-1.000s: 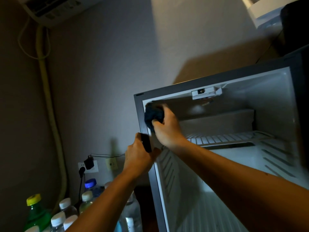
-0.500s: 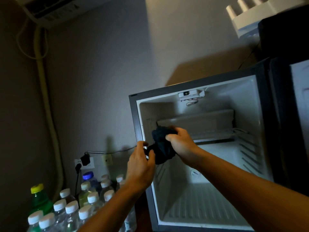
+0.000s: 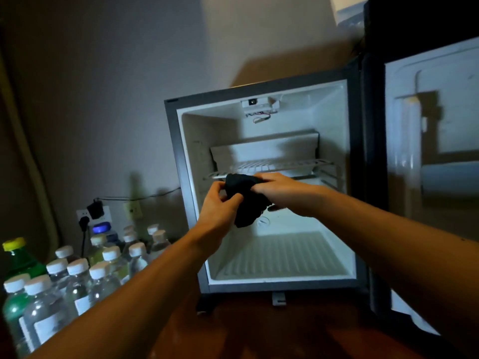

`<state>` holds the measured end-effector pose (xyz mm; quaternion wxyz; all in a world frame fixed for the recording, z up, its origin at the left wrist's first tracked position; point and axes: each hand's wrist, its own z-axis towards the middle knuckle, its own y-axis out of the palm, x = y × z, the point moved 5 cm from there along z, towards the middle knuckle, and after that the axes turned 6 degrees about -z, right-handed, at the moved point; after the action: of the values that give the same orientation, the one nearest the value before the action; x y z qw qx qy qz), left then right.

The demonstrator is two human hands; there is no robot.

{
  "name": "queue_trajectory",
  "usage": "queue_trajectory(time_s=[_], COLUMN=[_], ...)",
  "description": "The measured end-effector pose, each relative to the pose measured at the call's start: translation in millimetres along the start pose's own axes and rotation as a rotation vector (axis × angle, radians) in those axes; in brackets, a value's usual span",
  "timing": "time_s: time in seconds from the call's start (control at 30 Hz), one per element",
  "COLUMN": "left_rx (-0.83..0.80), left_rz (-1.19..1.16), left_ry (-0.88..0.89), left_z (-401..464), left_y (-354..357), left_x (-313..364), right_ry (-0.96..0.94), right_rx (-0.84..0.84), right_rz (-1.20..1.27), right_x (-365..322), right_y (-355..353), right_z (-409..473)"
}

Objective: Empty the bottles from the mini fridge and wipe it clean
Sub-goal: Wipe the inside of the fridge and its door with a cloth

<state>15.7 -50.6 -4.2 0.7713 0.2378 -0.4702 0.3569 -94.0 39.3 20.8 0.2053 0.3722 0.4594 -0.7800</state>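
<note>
The mini fridge (image 3: 171, 161) stands open with its door (image 3: 430, 151) swung out to the right. Inside I see only a wire shelf (image 3: 274, 165) and a bare ribbed floor, no bottles. In front of the opening, both hands hold a dark cloth (image 3: 246, 200). My left hand (image 3: 217, 208) pinches its left side and my right hand (image 3: 280, 193) grips its upper right. Several capped bottles (image 3: 77, 275) stand on the floor to the left, most clear with white caps, one green with a yellow cap (image 3: 15, 257).
A wall socket (image 3: 90, 216) with a black plug and cable sits behind the bottles. A pale hose (image 3: 31, 161) runs down the left wall. A dark cabinet (image 3: 420, 19) rises above the fridge door. The floor (image 3: 259, 327) in front is reddish brown.
My right hand pulled the cloth away from the fridge's upper left inside corner. My left hand let go of the fridge frame and took the cloth's other side. The view drew back and down.
</note>
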Motion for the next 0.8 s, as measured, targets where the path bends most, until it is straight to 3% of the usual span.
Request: queue_trajectory(time_s=[0.13,0.23,0.43,0.63,0.8], left_rx=[-0.009,0.005,-0.046,-0.133,-0.418], left_rz=[0.055,0.136,0.323,0.554,0.696], left_ry=[0.028,0.040,0.071,0.022,-0.035], left_z=[-6,-8,-5,3,5], left_y=[15,20,20,21,33], left_x=[-13,-26,-66,-116,-156], right_ry=[0.145,0.070,-0.076,-0.008,0.098], right_rx=[-0.017,0.055,0.150,0.172,-0.030], right_rz=[0.141,0.149,-0.142,-0.378,-0.578], right_x=[24,35,64,114,144], right_y=[-4,-3,17,43,65], right_z=[-11,-15,-15,1,14])
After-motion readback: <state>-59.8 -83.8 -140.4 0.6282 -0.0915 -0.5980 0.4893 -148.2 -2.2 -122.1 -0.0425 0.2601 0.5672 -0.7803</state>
